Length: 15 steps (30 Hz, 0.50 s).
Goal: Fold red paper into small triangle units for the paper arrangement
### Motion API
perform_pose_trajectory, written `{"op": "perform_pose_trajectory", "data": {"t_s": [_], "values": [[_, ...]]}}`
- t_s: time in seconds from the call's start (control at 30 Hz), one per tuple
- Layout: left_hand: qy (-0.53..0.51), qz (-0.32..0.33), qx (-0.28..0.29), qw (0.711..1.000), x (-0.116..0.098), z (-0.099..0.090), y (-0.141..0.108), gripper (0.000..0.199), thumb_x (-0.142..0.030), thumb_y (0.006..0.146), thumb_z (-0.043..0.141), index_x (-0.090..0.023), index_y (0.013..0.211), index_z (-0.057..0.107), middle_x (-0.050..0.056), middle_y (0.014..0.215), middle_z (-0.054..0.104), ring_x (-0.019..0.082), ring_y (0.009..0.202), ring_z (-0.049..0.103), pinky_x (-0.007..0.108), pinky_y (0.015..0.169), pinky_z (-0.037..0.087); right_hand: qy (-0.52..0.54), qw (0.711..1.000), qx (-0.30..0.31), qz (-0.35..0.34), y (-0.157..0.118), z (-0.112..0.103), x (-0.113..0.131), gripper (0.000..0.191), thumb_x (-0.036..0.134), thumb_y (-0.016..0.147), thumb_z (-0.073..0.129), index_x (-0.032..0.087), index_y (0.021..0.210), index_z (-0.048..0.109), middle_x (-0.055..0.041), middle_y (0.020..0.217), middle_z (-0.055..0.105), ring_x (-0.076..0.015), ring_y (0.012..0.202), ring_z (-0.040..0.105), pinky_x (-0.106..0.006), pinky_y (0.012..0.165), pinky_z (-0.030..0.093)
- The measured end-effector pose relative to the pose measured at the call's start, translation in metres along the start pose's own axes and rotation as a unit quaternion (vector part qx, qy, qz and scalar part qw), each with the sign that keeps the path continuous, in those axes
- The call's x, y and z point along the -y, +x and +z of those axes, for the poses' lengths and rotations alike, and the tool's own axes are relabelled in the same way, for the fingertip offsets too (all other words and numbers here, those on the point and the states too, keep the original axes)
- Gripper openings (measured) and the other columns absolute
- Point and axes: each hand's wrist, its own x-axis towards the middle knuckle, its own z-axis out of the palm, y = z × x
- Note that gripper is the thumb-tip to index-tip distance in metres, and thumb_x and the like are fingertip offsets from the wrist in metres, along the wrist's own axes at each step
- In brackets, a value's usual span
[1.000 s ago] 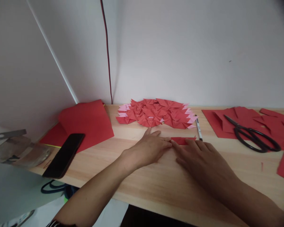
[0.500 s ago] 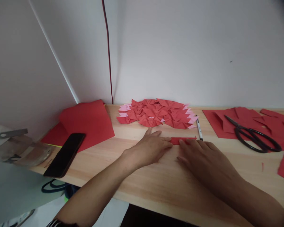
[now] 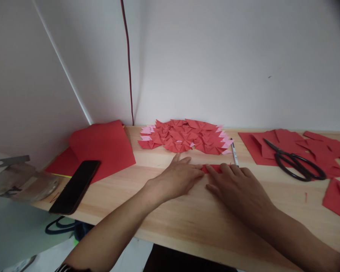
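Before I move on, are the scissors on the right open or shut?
The scissors look shut: their blades lie together in one narrow point over the red paper.

Red strip (image 3: pixel 215 167) left of the scissors (image 3: pixel 291 161), partly hidden by the right hand (image 3: pixel 239 189).
Red sheet (image 3: pixel 338 200) right of the scissors, cut by the frame.
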Motion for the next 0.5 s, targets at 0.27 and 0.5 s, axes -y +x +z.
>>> {"op": "perform_pose_trajectory", "data": {"t_s": [0.27, 0.5], "values": [[-0.024, -0.002, -0.012, 1.0, 0.0033, 0.0055, -0.0002, 0.023, -0.018, 0.09, 0.043, -0.026, 0.097, 0.063, 0.001, 0.096, 0.067, 0.025, 0.112, 0.05, 0.049, 0.105, 0.023, 0.0, 1.0, 0.006, 0.007, 0.0032, -0.0027, -0.0044, 0.025, 0.033, 0.088, 0.056, 0.012, 0.096, 0.067, -0.0097, 0.085, 0.063, -0.0276, 0.077, 0.059, -0.038, 0.067, 0.04], [-0.025, -0.001, -0.007, 1.0, 0.0023, 0.0025, 0.0, 0.027, -0.014, 0.089, 0.044, -0.026, 0.106, 0.062, 0.001, 0.105, 0.068, 0.027, 0.119, 0.048, 0.051, 0.106, 0.022, 0.028, 1.0, -0.009, -0.005, -0.0015, 0.0005, -0.0061, 0.041, 0.035, 0.089, 0.055, 0.013, 0.122, 0.06, -0.0112, 0.091, 0.064, -0.0262, 0.082, 0.059, -0.038, 0.073, 0.043]]}}
